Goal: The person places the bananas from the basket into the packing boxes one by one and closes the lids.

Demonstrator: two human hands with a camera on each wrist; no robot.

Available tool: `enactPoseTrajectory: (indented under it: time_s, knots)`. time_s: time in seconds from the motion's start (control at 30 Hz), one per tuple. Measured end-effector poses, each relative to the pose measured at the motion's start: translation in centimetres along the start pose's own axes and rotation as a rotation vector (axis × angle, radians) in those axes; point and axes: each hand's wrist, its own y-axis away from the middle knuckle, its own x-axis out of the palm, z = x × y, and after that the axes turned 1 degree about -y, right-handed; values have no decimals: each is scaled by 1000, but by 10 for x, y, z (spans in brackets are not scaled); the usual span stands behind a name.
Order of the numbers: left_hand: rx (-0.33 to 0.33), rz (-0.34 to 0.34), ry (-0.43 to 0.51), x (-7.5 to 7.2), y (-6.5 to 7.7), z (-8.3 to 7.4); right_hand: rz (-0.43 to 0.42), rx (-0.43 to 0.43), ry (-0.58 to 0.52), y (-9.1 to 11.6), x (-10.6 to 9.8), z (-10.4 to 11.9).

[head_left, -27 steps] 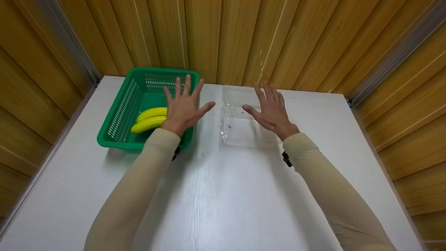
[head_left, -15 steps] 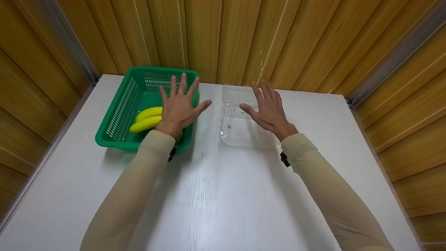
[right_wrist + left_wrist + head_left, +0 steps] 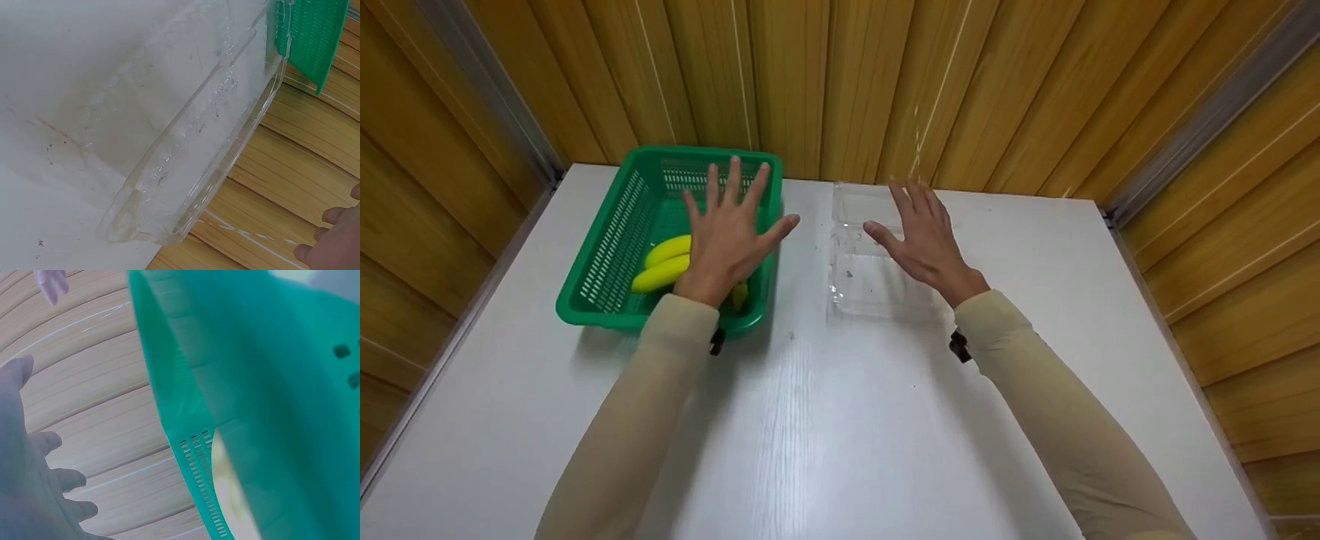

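My left hand (image 3: 722, 244) hangs with spread, straight fingers over the right half of a green plastic basket (image 3: 577, 277). Two yellow bananas (image 3: 661, 273) lie in the basket, partly covered by that hand. A darker yellowish end of something (image 3: 739, 295) shows under the wrist, too hidden to name. My right hand (image 3: 928, 245) is held over a clear plastic container (image 3: 877, 289), its fingers extended and holding nothing. In the right wrist view the transparent container (image 3: 185, 129) sits below and apart from the fingertips (image 3: 332, 215). The left wrist view has the basket wall (image 3: 242, 382) up close.
A white table (image 3: 847, 435) carries the basket at the back left and the container at the back middle. Wood-patterned wall panels (image 3: 787, 82) rise behind the table and along both sides.
Both hands have drifted slightly left in the head view, the left one farther over the basket. The darker yellowish end has come into sight below the left wrist. Basket and container stay put.
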Motion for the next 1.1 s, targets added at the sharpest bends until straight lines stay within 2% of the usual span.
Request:
enactPoseTrajectory:
  time_s: [0.27,0.67,0.9,1.1]
  knots:
    - [-7,-50,57,-4,10,10,-21,-17,-47,4,0,9]
    - [-59,-102,141,-7,30,30,-21,-27,-116,6,8,17]
    - [-86,-173,198,-9,42,42,1,-38,-141,8,13,24]
    - [-106,-226,241,-13,53,50,-16,-82,-198,8,14,33]
